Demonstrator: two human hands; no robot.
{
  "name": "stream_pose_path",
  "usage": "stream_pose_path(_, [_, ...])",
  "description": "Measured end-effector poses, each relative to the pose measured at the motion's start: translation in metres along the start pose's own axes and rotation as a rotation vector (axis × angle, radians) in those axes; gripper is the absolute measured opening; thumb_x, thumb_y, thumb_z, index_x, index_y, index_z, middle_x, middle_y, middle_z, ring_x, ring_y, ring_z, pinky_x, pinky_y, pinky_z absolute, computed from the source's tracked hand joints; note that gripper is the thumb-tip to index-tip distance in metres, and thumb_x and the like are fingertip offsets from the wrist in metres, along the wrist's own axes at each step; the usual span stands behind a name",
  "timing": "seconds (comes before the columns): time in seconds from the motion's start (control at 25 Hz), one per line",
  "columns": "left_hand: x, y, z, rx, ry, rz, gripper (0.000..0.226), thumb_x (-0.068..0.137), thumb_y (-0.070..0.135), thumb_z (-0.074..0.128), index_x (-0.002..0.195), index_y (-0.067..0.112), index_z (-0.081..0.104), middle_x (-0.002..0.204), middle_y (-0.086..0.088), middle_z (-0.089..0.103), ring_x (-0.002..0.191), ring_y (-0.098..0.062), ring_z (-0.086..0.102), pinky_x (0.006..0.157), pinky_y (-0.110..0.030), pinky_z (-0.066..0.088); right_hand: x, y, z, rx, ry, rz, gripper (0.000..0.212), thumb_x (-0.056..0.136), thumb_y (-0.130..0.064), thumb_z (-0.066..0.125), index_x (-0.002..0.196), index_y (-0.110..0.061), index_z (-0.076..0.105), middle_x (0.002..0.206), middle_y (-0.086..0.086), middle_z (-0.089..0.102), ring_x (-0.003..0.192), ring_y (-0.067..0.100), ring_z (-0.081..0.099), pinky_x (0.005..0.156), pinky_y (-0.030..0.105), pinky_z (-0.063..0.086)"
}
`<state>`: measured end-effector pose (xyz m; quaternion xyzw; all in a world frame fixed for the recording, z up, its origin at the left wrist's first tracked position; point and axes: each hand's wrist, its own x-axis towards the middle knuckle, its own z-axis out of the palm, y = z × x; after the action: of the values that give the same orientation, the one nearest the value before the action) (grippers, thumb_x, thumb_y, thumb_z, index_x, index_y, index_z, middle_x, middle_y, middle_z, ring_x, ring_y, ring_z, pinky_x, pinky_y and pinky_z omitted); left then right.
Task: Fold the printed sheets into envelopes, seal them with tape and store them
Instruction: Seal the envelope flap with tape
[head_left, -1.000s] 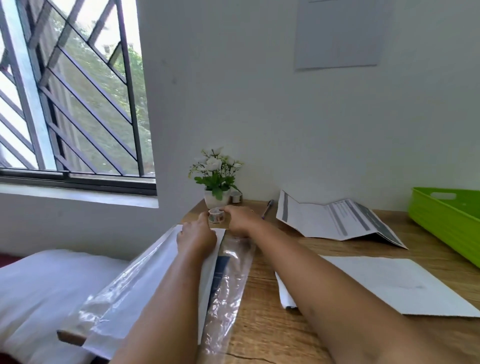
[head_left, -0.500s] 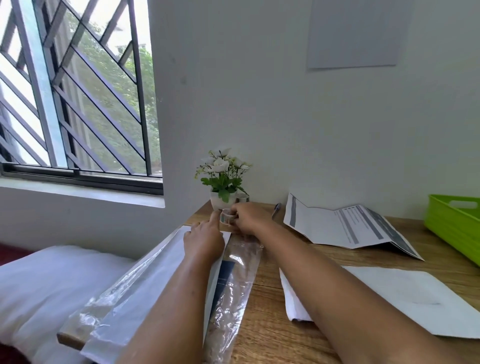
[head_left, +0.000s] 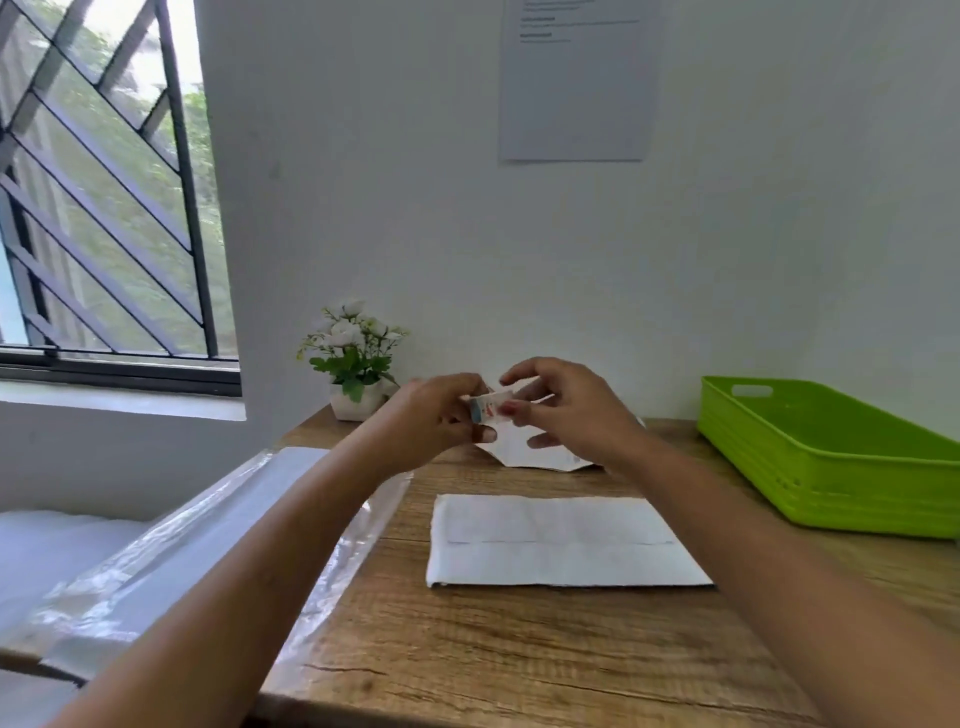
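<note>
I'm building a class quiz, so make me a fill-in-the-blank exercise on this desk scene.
1. The left hand and right hand hold a small white roll of ____.
2. The ribbed plastic tray on the right is coloured ____.
3. The small white pot by the wall holds white ____.
Missing words: tape, green, flowers.

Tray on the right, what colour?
Lime green tray, plain, best in the head view.

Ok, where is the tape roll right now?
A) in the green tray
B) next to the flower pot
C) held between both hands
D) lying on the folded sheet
C: the left hand grips the tape roll and the right hand pinches its edge, up off the table and beyond the folded sheet.
</note>
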<state>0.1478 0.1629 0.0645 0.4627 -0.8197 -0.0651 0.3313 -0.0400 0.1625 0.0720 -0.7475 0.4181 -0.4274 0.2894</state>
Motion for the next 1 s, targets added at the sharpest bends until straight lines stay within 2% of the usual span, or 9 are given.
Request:
stream_pose_path(0.08, [0.007, 0.024, 0.015, -0.004, -0.034, 0.017, 0.020, 0.078, 0.032, 0.073, 0.091, 0.029, 0.058, 0.089, 0.008, 0.068, 0.080, -0.003, 0.064, 0.069, -0.014, 0.049, -0.015, 0.009, -0.024, 0.071, 0.048, 0.042, 0.028, 0.080, -0.014, 0.074, 0.107, -0.018, 0.065, 0.096, 0.004, 0.070, 0.088, 0.016, 0.069, 0.069, 0.030, 0.060])
stream_pose_path(0.28, [0.020, 0.046, 0.061, -0.089, -0.081, -0.006, 0.025, 0.077, 0.034, 0.074, 0.094, 0.017, 0.065, 0.090, -0.001, 0.068, 0.088, -0.017, 0.064, 0.082, -0.038, 0.053, -0.040, 0.040, -0.048, 0.143, 0.201, 0.072, 0.020, 0.074, -0.008, 0.079, 0.090, -0.015, 0.070, 0.089, 0.008, 0.072, 0.080, 0.017, 0.071, 0.067, 0.031, 0.060])
stream_pose_path(0.48, [0.020, 0.038, 0.089, -0.032, -0.087, -0.019, 0.019, 0.082, 0.037, 0.068, 0.091, 0.022, 0.062, 0.087, 0.005, 0.065, 0.085, -0.013, 0.060, 0.074, -0.031, 0.049, -0.041, 0.065, -0.044, 0.103, 0.220, 0.074, 0.013, 0.077, -0.003, 0.075, 0.078, -0.014, 0.067, 0.073, 0.004, 0.067, 0.070, 0.016, 0.066, 0.067, 0.031, 0.059])
stream_pose_path(0.6, [0.015, 0.033, 0.094, -0.022, -0.043, 0.001, 0.018, 0.085, 0.037, 0.065, 0.092, 0.021, 0.060, 0.086, 0.005, 0.064, 0.082, -0.013, 0.060, 0.068, -0.026, 0.046, -0.041, 0.066, -0.042, 0.098, 0.227, 0.076, 0.009, 0.081, -0.008, 0.072, 0.081, -0.015, 0.067, 0.075, -0.001, 0.066, 0.067, 0.011, 0.065, 0.062, 0.025, 0.057])
stream_pose_path(0.68, [0.013, 0.034, 0.096, 0.001, -0.013, 0.028, 0.018, 0.086, 0.038, 0.063, 0.090, 0.023, 0.057, 0.082, 0.007, 0.062, 0.077, -0.011, 0.058, 0.060, -0.021, 0.041, -0.043, 0.067, -0.043, 0.077, 0.222, 0.071, 0.006, 0.085, -0.011, 0.068, 0.082, -0.016, 0.066, 0.080, -0.001, 0.067, 0.072, 0.014, 0.067, 0.067, 0.030, 0.057])
stream_pose_path(0.8, [0.012, 0.034, 0.099, 0.060, -0.010, 0.019, 0.023, 0.087, 0.043, 0.059, 0.094, 0.022, 0.056, 0.079, 0.009, 0.058, 0.071, -0.011, 0.056, 0.057, -0.024, 0.039, -0.045, 0.068, -0.043, 0.034, 0.207, 0.077, 0.012, 0.090, -0.013, 0.062, 0.081, -0.021, 0.064, 0.088, 0.003, 0.067, 0.083, 0.019, 0.066, 0.071, 0.038, 0.059])
stream_pose_path(0.92, [0.012, 0.031, 0.101, 0.121, -0.028, -0.017, 0.021, 0.090, 0.045, 0.055, 0.093, 0.025, 0.050, 0.081, 0.007, 0.058, 0.072, -0.016, 0.056, 0.054, -0.028, 0.038, -0.047, 0.066, -0.040, 0.034, 0.165, 0.080, 0.012, 0.093, -0.012, 0.056, 0.086, -0.020, 0.062, 0.090, 0.001, 0.062, 0.078, 0.012, 0.061, 0.059, 0.027, 0.058])
stream_pose_path(1.0, [0.011, 0.029, 0.103, 0.208, -0.025, -0.036, 0.022, 0.091, 0.047, 0.052, 0.096, 0.026, 0.047, 0.085, 0.007, 0.058, 0.073, -0.016, 0.054, 0.053, -0.027, 0.035, -0.049, 0.067, -0.038, 0.013, 0.157, 0.078, 0.011, 0.094, -0.012, 0.055, 0.088, -0.019, 0.061, 0.089, 0.000, 0.061, 0.077, 0.011, 0.060, 0.057, 0.023, 0.055])
